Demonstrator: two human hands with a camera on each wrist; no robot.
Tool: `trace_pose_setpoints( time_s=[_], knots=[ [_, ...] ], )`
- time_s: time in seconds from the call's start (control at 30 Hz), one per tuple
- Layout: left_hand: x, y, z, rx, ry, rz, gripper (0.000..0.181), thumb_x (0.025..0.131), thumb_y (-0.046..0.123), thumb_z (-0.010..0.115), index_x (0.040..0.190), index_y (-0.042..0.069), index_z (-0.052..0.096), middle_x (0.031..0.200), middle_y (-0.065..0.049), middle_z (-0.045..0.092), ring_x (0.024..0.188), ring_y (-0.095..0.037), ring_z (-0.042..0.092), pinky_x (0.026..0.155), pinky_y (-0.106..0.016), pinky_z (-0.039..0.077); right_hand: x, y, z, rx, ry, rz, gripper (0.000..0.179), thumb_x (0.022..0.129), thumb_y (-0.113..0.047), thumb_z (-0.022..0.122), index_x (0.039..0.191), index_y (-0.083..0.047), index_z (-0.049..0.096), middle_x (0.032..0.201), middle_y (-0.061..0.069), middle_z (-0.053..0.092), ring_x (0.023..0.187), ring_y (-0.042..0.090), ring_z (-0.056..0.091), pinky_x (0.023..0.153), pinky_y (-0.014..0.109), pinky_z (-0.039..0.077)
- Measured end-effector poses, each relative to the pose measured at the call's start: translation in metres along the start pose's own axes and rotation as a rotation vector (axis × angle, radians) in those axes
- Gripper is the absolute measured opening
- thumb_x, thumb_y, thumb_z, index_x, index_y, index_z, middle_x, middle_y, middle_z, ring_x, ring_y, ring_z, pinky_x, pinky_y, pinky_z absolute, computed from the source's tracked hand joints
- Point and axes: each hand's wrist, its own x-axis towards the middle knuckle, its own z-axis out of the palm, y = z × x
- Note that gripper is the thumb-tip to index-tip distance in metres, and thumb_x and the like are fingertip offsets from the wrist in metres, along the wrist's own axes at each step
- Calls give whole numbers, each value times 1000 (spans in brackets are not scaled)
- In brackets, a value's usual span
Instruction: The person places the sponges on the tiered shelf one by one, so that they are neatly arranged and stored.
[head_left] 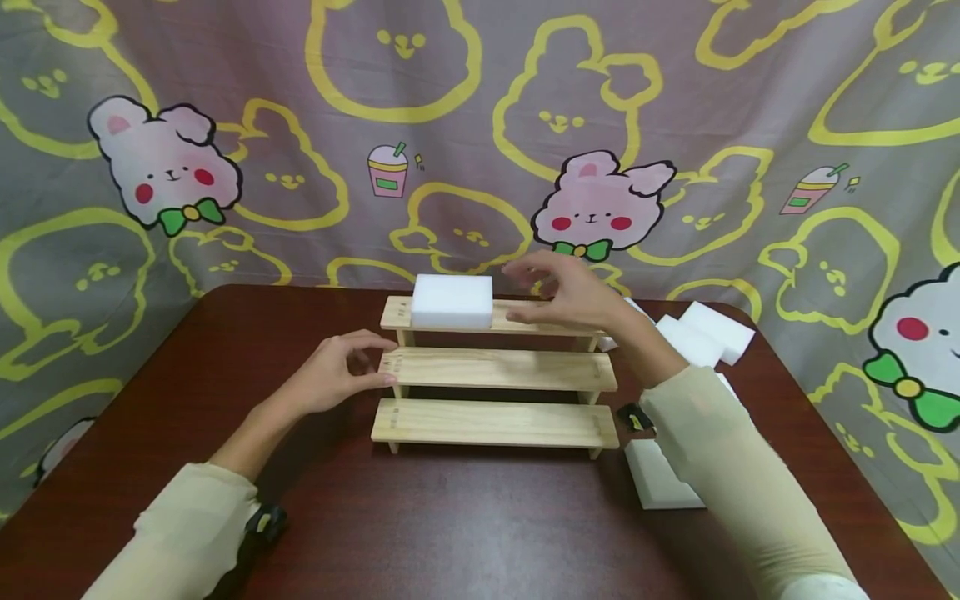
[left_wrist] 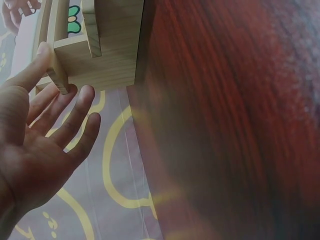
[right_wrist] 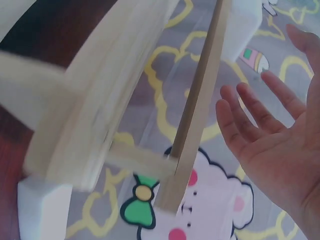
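Observation:
A pale wooden three-step display stand (head_left: 495,367) stands on the table. My left hand (head_left: 333,372) grips the left end of its middle step, with the thumb at the front edge and the index finger at the back. In the left wrist view the thumb (left_wrist: 35,67) lies against the wood, the other fingers on the far side. On the top step, toward its left, rests a white foam block (head_left: 452,302). Just to the right of that block is my right hand (head_left: 566,292), above the top step, fingers spread and holding nothing.
Several more white foam blocks lie on the dark red table (head_left: 480,533) right of the stand, partly behind my right arm; a nearer white block (head_left: 660,479) lies toward the front. A patterned curtain (head_left: 465,125) hangs behind the table.

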Motion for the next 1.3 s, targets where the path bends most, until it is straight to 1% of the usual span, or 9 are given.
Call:
trace_pose_setpoints(
  time_s=[0.13,0.4,0.6,0.63,0.87,1.0,1.13,1.23,1.3],
  knots=[
    [0,0,-1,-2,-1,2,40,90,14,83,126,0,71,121,-15,69,83,-19,65,64,-30,52,-13,6,-10,-15,20,33,56,84,-23,87,134,-6,66,130,9,68,114,26,64,97,48,53],
    [1,-1,-1,3,7,9,41,89,13,84,125,0,71,119,-13,69,81,-17,65,66,-33,53,-37,18,-28,-9,63,55,47,89,-16,83,133,-4,67,128,13,70,114,31,67,95,50,54],
    [1,1,-2,-4,2,4,40,90,13,83,125,0,71,119,-14,69,81,-17,64,66,-30,52,-53,21,-38,-27,97,75,45,91,-13,81,132,-2,66,126,16,70,112,32,67,95,52,53],
    [1,1,-2,-4,2,6,40,90,13,83,125,0,71,119,-14,69,82,-17,64,66,-30,52,-55,22,-40,-36,103,86,44,92,-13,80,132,-3,67,125,15,70,112,33,67,95,51,53],
    [0,1,-2,-7,-1,0,40,90,14,83,126,0,71,120,-14,69,82,-17,64,67,-30,52,-73,32,-51,-104,122,138,40,93,-14,79,131,-6,69,121,13,71,109,29,69,82,27,52],
    [0,-1,-2,-3,-1,-1,41,90,14,84,126,0,71,120,-14,69,81,-16,64,66,-30,52,-85,40,-54,-125,123,141,39,94,-13,77,131,-2,68,119,16,71,106,29,69,83,24,52],
    [1,-3,0,1,6,3,41,88,13,85,125,0,72,118,-13,69,80,-15,64,66,-30,53,-98,48,-56,-146,127,157,39,95,-14,77,130,0,67,116,18,72,100,26,70,79,20,51],
    [1,-4,0,-2,7,10,40,88,12,85,124,0,72,118,-13,70,80,-15,64,66,-29,53,-107,52,-58,-167,117,208,38,96,-18,76,129,-1,68,114,17,72,98,26,69,79,23,52],
    [1,-3,0,-3,6,12,40,88,12,84,124,0,72,118,-14,70,80,-15,64,66,-29,53,-113,54,-59,-182,98,239,38,96,-19,76,129,-2,68,114,15,73,99,27,70,81,27,54]
  ],
)
